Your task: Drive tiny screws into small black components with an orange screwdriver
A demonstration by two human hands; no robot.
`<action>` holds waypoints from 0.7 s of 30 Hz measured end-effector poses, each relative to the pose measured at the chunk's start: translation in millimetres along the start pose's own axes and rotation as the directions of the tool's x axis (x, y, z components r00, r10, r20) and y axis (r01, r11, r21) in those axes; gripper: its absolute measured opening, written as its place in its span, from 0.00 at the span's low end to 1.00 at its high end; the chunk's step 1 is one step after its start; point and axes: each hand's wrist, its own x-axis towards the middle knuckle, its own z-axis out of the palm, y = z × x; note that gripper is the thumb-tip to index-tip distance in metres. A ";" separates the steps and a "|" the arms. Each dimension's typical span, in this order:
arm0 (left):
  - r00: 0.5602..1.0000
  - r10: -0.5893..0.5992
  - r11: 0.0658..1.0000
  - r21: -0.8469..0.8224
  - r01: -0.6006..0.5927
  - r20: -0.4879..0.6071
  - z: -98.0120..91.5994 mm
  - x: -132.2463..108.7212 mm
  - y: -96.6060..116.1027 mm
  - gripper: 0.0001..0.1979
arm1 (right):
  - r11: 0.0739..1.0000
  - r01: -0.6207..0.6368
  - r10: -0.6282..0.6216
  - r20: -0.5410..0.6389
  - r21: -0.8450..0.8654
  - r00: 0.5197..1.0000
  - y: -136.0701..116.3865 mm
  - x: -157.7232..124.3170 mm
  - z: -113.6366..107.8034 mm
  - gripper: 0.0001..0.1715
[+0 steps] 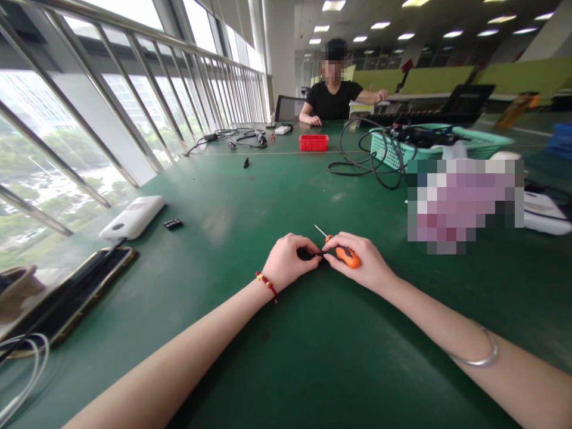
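Note:
My left hand (290,260) is closed in a pinch on a small black part (320,254), whose exact kind I cannot make out. On the other side of that part are the thumb and fingertips of my right hand (367,262). An orange and black screwdriver (348,257) is tucked in the right hand, its thin metal shaft pointing away and to the left. Both hands are close together over the middle of the green table (250,357). The fingers hide much of the black part.
To the left lie a white power bank (134,217), a phone (84,292) and a small black piece (173,224). Farther back are a red bin (313,143), black cables (353,170) and a teal basket (388,149). A person (333,98) sits at the far end.

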 end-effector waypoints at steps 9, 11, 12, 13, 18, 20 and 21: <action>1.000 0.001 1.000 0.019 -0.001 -0.009 0.6 -1.0 -3.2 0.04 | 0.998 0.031 -0.027 0.064 -0.050 0.998 2.9 -0.8 -0.5 0.07; 1.000 0.003 1.000 0.014 -0.003 -0.005 -0.1 -1.0 -3.8 0.04 | 0.999 0.019 -0.016 0.052 -0.044 0.999 2.1 -0.9 -1.1 0.08; 1.000 0.002 1.000 0.011 -0.002 -0.003 -0.5 -1.0 -3.7 0.04 | 0.999 0.011 -0.009 0.047 -0.045 0.999 1.6 -1.0 -1.4 0.08; 1.000 0.001 1.000 0.008 -0.001 0.000 -1.1 -0.9 -3.5 0.05 | 0.999 0.004 -0.002 0.045 -0.051 0.999 0.9 -1.0 -1.6 0.08; 1.000 -0.003 1.000 0.009 0.003 0.015 -3.3 -1.1 -0.8 0.05 | 0.989 0.010 0.000 0.069 -0.145 0.998 -2.4 -0.5 -1.9 0.09; 1.000 0.000 1.000 0.016 0.000 0.011 -3.5 -1.1 0.1 0.04 | 0.987 0.017 -0.005 0.074 -0.160 0.997 -2.7 -0.3 -1.2 0.08; 1.000 0.004 1.000 0.018 -0.004 0.010 -3.4 -1.1 0.4 0.04 | 0.987 0.018 -0.006 0.073 -0.158 0.997 -2.4 -0.3 -0.7 0.07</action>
